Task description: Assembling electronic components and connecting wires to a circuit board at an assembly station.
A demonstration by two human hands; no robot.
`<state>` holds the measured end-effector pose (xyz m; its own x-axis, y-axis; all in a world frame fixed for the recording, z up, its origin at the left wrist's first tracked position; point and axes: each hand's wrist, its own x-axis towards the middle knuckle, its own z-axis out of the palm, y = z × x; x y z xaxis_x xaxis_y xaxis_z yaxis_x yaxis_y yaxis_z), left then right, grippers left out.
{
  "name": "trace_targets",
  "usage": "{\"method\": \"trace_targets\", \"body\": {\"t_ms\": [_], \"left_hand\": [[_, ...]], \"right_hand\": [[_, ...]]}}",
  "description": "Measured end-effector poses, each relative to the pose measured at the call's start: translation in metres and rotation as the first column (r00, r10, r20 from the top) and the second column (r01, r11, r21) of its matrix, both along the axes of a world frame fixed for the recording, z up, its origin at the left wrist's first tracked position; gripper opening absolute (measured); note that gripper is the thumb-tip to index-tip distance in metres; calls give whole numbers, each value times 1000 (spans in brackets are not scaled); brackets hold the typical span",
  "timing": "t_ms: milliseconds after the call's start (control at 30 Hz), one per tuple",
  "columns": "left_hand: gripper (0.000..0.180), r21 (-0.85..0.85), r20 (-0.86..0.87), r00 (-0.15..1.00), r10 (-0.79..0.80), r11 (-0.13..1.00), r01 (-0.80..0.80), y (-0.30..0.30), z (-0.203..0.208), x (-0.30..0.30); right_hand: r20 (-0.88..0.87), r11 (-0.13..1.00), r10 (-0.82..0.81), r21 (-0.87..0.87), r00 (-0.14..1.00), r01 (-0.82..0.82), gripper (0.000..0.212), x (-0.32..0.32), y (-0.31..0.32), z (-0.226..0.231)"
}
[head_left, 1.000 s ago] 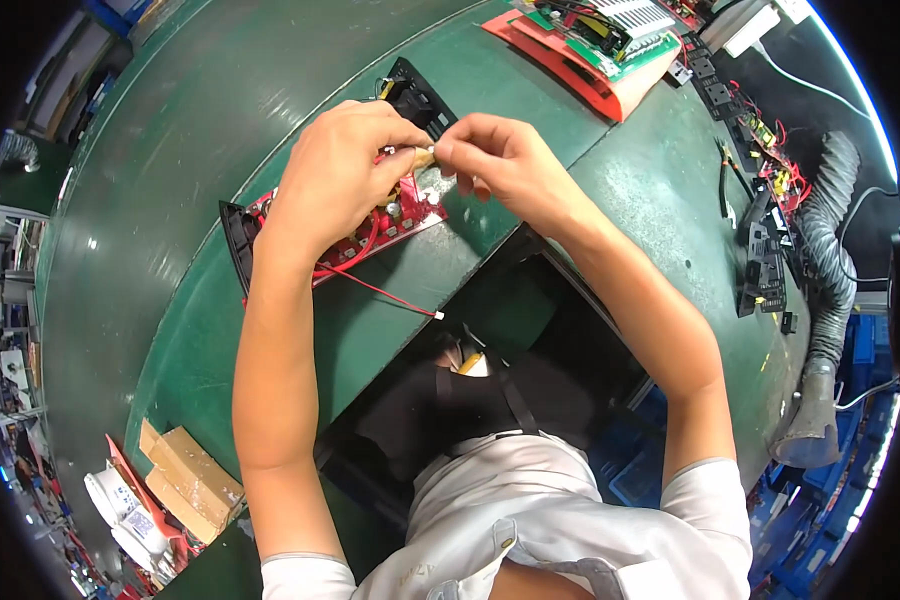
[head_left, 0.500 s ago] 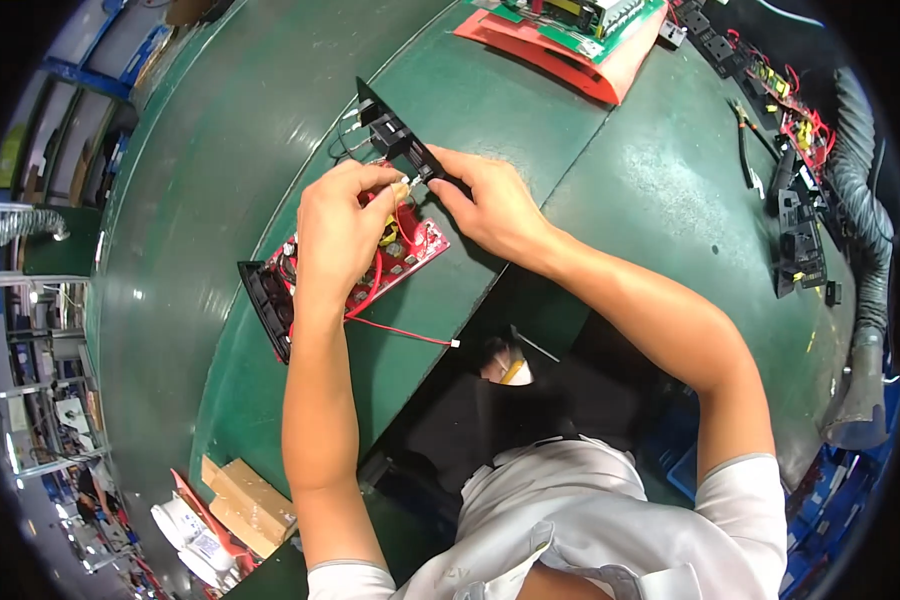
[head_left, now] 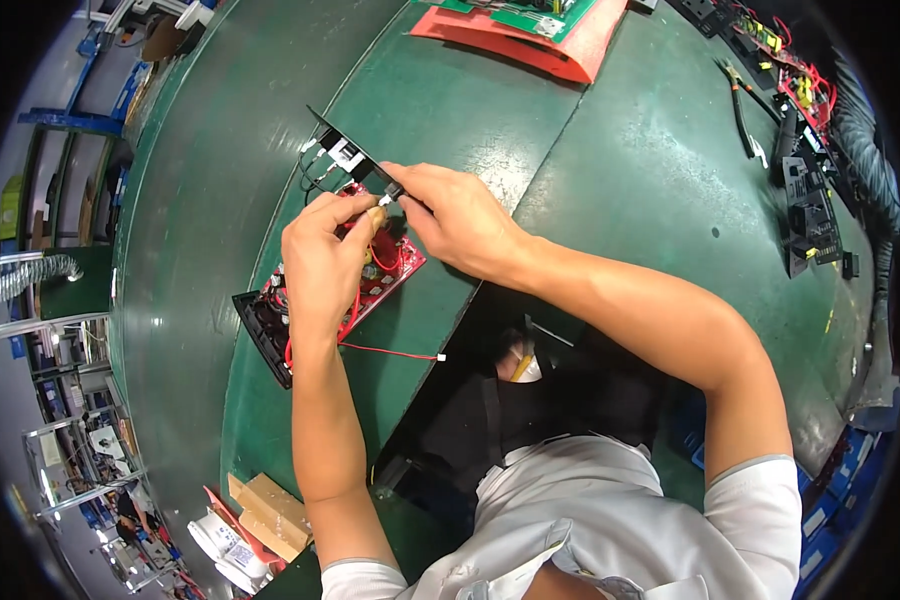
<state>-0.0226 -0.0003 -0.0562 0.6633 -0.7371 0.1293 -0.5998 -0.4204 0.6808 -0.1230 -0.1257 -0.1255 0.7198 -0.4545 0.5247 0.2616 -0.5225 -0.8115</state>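
My right hand [head_left: 465, 222] grips the lower end of a thin black panel [head_left: 371, 166] between thumb and fingers, holding it tilted above the bench. White sockets and dark wires show on its left-facing side. Close beside it, my left hand [head_left: 320, 252] pinches a small white wire connector [head_left: 383, 203] against the panel's lower end; whether it is seated cannot be made out. Beneath my hands lies a red circuit board [head_left: 407, 262] with red wires and a black end panel [head_left: 263, 340], partly hidden by my left hand and forearm. One loose red wire [head_left: 395, 352] ends in a white plug.
The green bench [head_left: 530, 130] carries an orange-red sheet [head_left: 585, 65] with green circuit boards on top. Pliers [head_left: 742, 115] and black parts [head_left: 805, 205] lie at the right, near a grey flexible duct [head_left: 858, 140]. Brown cardboard [head_left: 270, 515] sits at the lower left.
The whole view has shifted slightly. The black panel has turned a little, so its white socket shows more plainly. Both hands keep their grip at the panel's lower end.
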Motion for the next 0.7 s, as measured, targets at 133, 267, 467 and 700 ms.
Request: {"method": "trace_targets", "body": {"t_ms": [133, 267, 467, 700], "left_hand": [[17, 13, 41, 999, -19, 1000, 19, 2, 1, 1], [15, 18, 155, 986, -53, 999, 50, 1, -1, 1], [12, 41, 324, 945, -49, 998, 37, 0, -8, -1], [4, 1, 597, 782, -180, 975, 224, -12, -11, -5]], "right_hand": [[-66, 1000, -3, 21, 998, 5, 40, -1, -1, 2], [-26, 999, -8, -49, 1000, 7, 41, 0, 1, -2], [-71, 992, -18, -127, 997, 9, 42, -1, -1, -3], [-164, 992, -15, -127, 986, -6, 42, -6, 2, 1]]}}
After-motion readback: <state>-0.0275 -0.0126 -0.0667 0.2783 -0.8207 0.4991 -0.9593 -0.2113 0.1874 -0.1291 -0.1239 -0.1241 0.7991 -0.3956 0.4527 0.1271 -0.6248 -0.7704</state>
